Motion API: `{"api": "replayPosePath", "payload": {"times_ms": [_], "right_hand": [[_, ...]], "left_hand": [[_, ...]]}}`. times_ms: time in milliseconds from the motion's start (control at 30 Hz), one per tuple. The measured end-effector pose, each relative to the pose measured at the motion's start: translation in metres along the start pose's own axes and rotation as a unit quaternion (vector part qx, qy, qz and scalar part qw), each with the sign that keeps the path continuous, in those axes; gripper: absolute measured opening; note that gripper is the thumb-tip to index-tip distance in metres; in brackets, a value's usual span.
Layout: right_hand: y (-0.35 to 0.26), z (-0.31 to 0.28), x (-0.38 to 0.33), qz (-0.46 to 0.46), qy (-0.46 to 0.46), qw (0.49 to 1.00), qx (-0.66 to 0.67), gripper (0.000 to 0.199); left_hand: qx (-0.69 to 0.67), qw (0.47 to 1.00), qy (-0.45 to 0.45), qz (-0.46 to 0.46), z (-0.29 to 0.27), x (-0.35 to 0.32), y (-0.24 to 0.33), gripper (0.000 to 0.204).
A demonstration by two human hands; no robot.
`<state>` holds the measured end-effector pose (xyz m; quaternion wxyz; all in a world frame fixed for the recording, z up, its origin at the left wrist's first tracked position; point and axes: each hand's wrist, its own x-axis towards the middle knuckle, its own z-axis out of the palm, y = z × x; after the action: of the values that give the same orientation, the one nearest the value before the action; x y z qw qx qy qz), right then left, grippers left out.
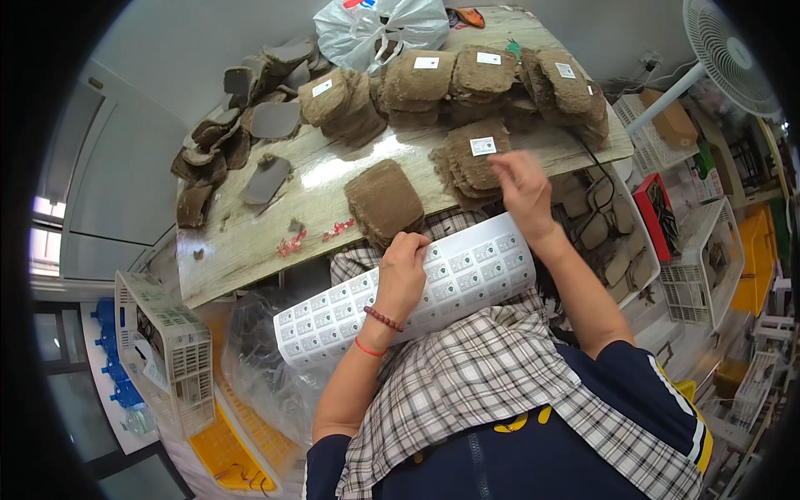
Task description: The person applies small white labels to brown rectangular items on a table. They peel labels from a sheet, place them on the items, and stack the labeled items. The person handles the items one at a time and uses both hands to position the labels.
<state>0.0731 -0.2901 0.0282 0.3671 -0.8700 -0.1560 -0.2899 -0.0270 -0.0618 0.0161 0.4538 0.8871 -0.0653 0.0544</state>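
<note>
A large white sheet of stickers (492, 271) lies slanted over my lap, its rows of small printed labels facing up. My left hand (402, 279) is closed on the sheet near its upper edge, beside a stack of brown fuzzy pads (383, 198) at the table's front edge. My right hand (527, 190), smeared by motion, is just right of another brown pad stack (475, 173). A white sticker (482, 147) is on that stack's top pad, close to my right fingertips. Whether those fingers hold anything is not clear.
Several labelled pad stacks (419, 77) line the back of the table (321, 196). Loose grey-backed pads (275, 121) pile at the left, and a plastic bag (379, 33) stands behind. White crates (171, 354) flank the table; a fan (725, 62) is at right.
</note>
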Motion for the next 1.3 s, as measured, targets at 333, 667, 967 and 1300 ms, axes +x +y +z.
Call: {"api": "replayPosePath", "payload": {"times_ms": [333, 667, 967, 1300], "right_hand": [[0.083, 0.031, 0.025, 0.303, -0.024, 0.946, 0.114, 0.026], [-0.015, -0.011, 0.019, 0.437, -0.038, 0.689, 0.576, 0.011], [-0.037, -0.012, 0.005, -0.017, 0.029, 0.988, 0.15, 0.024], [-0.049, -0.001, -0.001, 0.017, 0.01, 0.989, 0.147, 0.015]], "left_hand": [[0.112, 0.99, 0.026, 0.087, 0.01, 0.012, 0.014, 0.011], [-0.593, 0.789, -0.043, -0.153, 0.005, 0.061, 0.024, 0.048], [-0.723, 0.657, -0.07, -0.201, 0.007, 0.063, 0.029, 0.029], [-0.741, 0.628, -0.065, -0.23, 0.006, 0.061, 0.026, 0.03]]}}
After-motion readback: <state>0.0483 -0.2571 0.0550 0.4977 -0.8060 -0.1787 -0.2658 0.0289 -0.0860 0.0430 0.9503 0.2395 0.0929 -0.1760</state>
